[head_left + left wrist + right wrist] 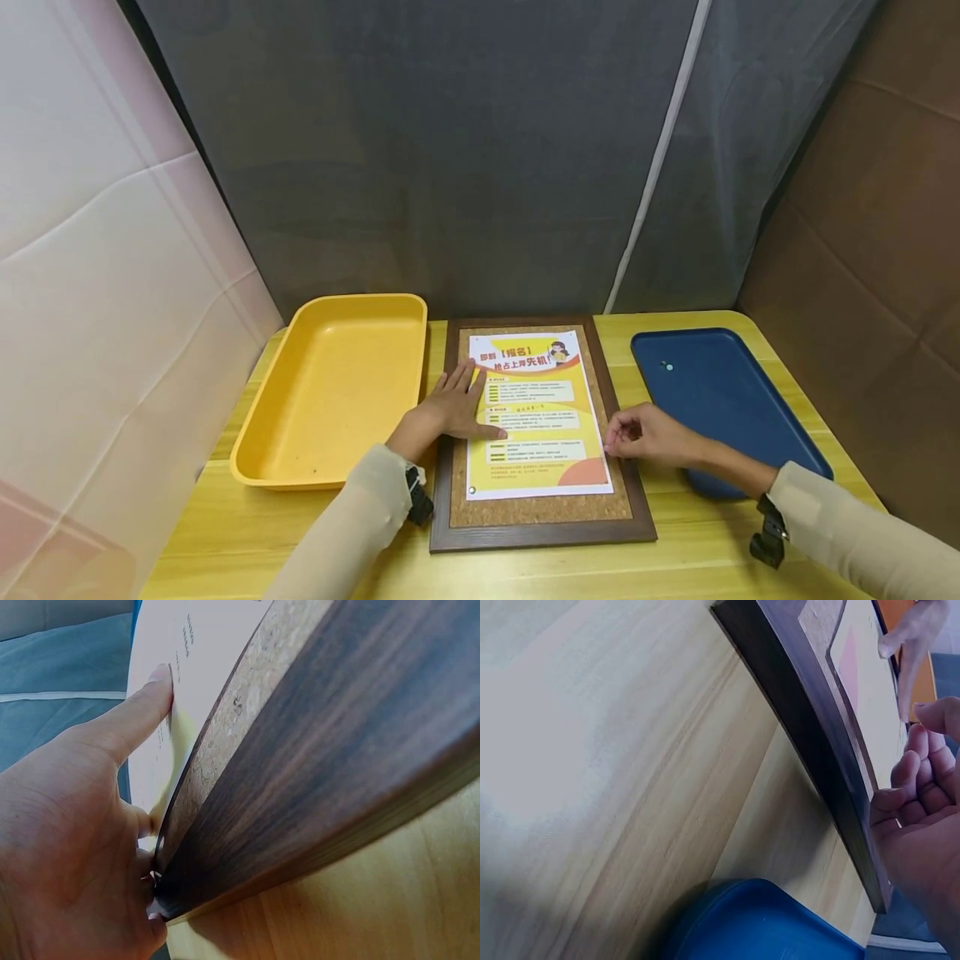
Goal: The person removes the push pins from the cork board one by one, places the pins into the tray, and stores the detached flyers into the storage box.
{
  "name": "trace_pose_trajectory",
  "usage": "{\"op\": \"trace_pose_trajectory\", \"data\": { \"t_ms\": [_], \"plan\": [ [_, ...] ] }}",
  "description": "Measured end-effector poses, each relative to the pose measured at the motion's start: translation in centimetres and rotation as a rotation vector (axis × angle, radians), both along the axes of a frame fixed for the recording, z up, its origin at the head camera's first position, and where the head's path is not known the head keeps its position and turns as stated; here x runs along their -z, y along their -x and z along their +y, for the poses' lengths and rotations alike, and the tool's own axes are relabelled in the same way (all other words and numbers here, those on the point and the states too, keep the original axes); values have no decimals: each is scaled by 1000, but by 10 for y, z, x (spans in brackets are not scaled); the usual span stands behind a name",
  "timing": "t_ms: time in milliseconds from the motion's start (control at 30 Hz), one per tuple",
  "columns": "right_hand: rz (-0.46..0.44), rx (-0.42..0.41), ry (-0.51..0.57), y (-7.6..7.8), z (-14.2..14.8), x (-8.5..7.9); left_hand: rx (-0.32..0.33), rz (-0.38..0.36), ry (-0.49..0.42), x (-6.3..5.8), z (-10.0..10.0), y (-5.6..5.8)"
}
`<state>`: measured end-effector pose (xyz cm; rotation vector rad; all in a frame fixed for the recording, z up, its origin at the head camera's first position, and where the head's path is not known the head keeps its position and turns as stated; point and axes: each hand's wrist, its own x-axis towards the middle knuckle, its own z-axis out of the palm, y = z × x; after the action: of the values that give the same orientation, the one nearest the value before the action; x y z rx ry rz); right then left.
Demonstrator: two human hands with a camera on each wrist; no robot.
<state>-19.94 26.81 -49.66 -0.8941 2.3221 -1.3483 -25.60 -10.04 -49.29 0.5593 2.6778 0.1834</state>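
A printed poster (534,483) in yellow, white and orange lies on a cork board (540,510) with a dark brown wooden frame (547,535). My left hand (456,406) rests on the poster's left side, fingers spread and thumb (150,701) stretched over the sheet. A small round pin (472,490) shows at the lower left corner of the sheet. Over the board's right side is my right hand (652,435), fingers curled, thumb and index tips close together by the poster's right edge. Whether something tiny sits between those fingertips is hidden.
Left of the board stands a yellow tray (258,400) with raised walls. A dark blue tray (738,400) lies to the right, with a few tiny pins (666,366) in it. Both share the wooden table (525,575), and a grey curtain (420,167) hangs behind.
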Motion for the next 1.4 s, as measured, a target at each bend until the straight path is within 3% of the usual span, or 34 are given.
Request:
{"op": "trace_pose_trajectory", "data": {
  "t_ms": [200, 533, 867, 1000, 1233, 1400],
  "plan": [
    [42, 22, 15, 5, 1, -4, 6, 9, 24, -13, 2, -6],
    [73, 84, 29, 15, 8, -3, 14, 23, 33, -13, 2, -5],
    [65, 191, -24, 22, 21, -6, 8, 13, 22, -13, 2, -7],
    [96, 229, -34, 26, 30, -4, 4, 4, 5, -9, 1, -5],
    [129, 262, -39, 31, 44, -3, -1, 6, 13, 16, -1, 9],
    [153, 277, -68, 36, 54, -2, -5, 9, 17, 25, -2, 14]
  ]
}}
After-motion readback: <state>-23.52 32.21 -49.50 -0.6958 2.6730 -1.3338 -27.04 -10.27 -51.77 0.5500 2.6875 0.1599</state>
